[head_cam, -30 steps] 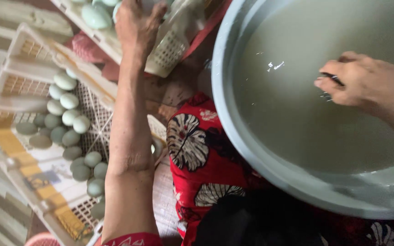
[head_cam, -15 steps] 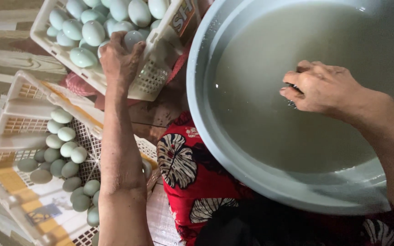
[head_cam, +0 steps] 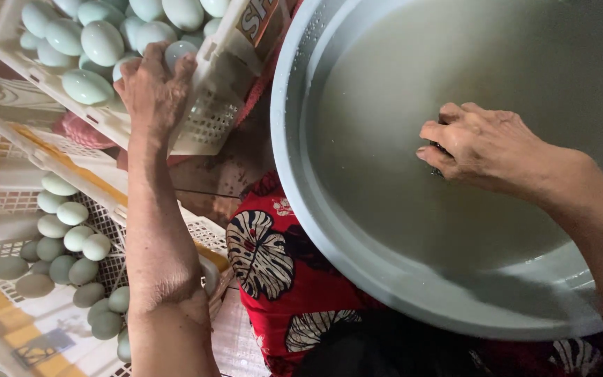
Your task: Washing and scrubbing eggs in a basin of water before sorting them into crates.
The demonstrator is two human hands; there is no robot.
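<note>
The left hand [head_cam: 153,87], in the upper left of the frame, reaches over the near rim of a white slatted plastic crate [head_cam: 207,122] heaped with smooth, pale blue-green eggs [head_cam: 99,43]. Its fingers curl around one egg [head_cam: 178,52] at the crate's right end, a grip closed on that egg; the eggs are packed tight against each other, leaving little room beside it.

The right hand [head_cam: 486,146], at centre right, sits inside a broad, round, pale grey plastic basin [head_cam: 357,262] holding cloudy water. Its grip is closed on a small dark object [head_cam: 440,149], mostly hidden by the fingers. The water around the hand is open on every side, well apart from the basin's thick curved rim.

At lower left, a second white lattice crate [head_cam: 8,202] holds more matte oval eggs [head_cam: 64,241] in a looser cluster. Red leaf-print cloth [head_cam: 273,272] fills the gap between the crates and the basin's edge.
</note>
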